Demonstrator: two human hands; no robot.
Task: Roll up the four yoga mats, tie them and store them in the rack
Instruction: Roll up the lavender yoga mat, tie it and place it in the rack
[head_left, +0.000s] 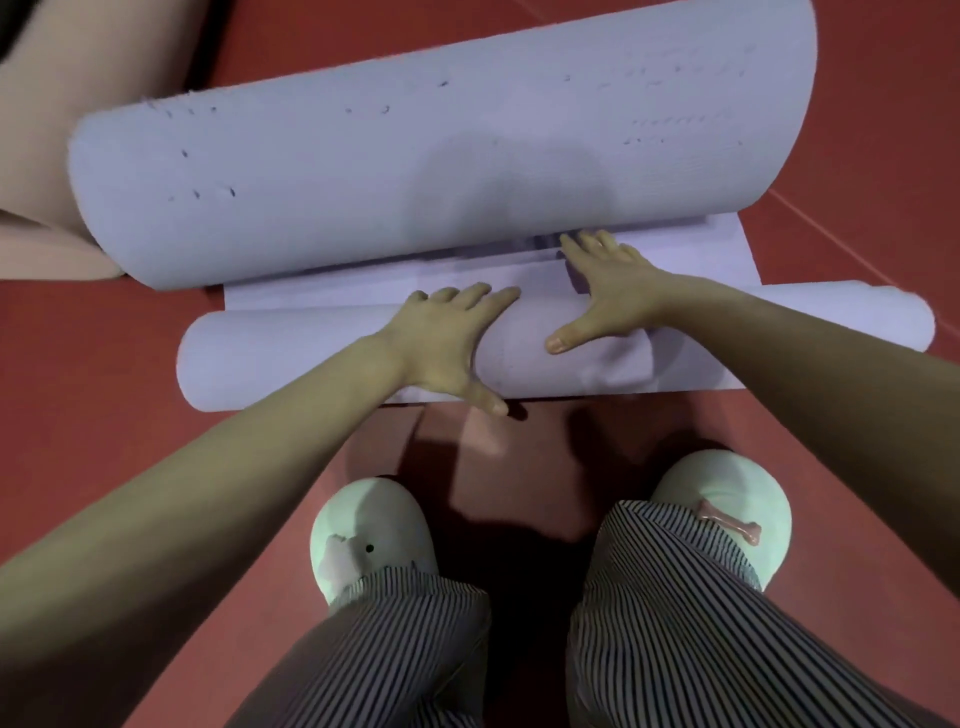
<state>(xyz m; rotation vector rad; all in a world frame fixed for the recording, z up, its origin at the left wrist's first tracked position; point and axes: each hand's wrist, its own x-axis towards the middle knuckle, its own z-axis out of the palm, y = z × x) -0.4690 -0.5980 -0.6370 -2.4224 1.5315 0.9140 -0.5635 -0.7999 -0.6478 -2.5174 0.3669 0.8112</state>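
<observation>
On my feed I look straight down at a pale lavender foam yoga mat (363, 208) lying across a dark red smooth floor (104, 322). Its near end is wound into a tight roll (291, 353) that runs from left to right just in front of the person's feet. A short flat strip of the mat shows beyond the roll, and past that the far part rears up in a big loose curl with small dark marks on its skin. The left hand (447, 338) lies flat on top of the roll near its middle, fingers spread and straight, thumb hanging over the near side. The right hand (608, 291) reaches across the roll just beside it, thumb splayed out on the roll, fingers straight and stretched onto the flat strip, their tips at the shadowed foot of the curl. Neither hand grips anything; both press palm down. At the upper left a beige mat (78, 78) lies partly under the curl's end. Below I see two mint-green soft slippers (363, 514) and black-and-white striped trousers (675, 597); the right slipper carries a small pink bone-shaped charm (727, 522).
</observation>
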